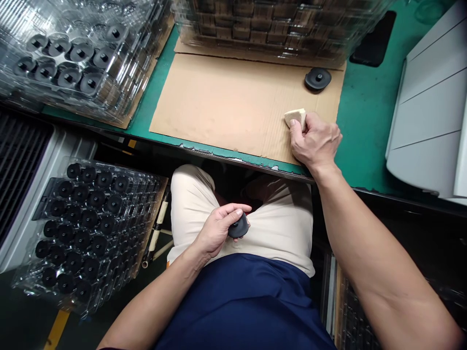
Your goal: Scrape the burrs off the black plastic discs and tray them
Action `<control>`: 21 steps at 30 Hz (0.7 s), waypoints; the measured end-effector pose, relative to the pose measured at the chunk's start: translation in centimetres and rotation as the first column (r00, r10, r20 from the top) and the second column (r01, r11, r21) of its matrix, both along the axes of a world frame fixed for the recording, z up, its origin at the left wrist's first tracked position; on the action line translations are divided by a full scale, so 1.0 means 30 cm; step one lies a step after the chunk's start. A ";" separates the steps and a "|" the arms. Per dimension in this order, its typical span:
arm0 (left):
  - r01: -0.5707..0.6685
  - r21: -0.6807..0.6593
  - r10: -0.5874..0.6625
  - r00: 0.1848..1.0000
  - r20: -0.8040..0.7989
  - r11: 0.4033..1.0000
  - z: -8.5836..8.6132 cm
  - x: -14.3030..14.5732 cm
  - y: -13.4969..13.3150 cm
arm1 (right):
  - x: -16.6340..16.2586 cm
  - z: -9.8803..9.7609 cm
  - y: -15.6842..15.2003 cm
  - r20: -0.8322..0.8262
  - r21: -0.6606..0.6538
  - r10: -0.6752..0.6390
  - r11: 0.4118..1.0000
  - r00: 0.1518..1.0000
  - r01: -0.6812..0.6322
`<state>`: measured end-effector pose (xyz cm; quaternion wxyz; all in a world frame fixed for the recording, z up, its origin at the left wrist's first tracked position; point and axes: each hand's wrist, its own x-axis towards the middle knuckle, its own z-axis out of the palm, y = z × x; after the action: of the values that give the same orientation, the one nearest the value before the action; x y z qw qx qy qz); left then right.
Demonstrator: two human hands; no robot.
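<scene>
Left grip [217, 232] pinching black disc [239, 226], right grip [315, 143] pinching foam block [295, 118] near cardboard edge [233, 148]

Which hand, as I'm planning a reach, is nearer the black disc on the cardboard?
Right. The right hand grips a sponge on the cardboard, below the black disc; the left hand is much farther, down over the lap, holding another disc.

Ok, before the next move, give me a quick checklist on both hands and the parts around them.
1. Right hand holding the beige foam block against the cardboard sheet: ok.
2. Left hand gripping the black round part above the lap: ok.
3. Black disc lying flat on the cardboard, apart from the block: ok.
4. Clear tray beside the left leg holding rows of black parts: ok.
5. Underside of the block clean: cannot tell, it is hidden.
</scene>
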<state>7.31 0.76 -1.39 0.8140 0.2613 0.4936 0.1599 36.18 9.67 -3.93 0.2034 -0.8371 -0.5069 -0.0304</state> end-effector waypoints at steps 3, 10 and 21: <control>0.005 0.007 -0.005 1.000 -0.004 1.000 -0.001 -0.002 -0.002 | 0.000 0.003 0.002 -0.011 -0.010 -0.006 1.000 1.000 0.006; 0.002 0.009 -0.002 1.000 0.000 1.000 -0.004 -0.004 -0.004 | 0.000 0.006 0.004 -0.028 -0.035 -0.014 0.999 1.000 0.013; -0.002 0.001 0.002 1.000 -0.010 1.000 -0.001 -0.001 -0.003 | -0.001 0.006 0.004 -0.022 -0.034 -0.014 0.999 1.000 0.013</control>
<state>7.28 0.66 -1.42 0.8113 0.2620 0.4977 0.1595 36.16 9.78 -3.74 0.1944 -0.8442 -0.4994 -0.0139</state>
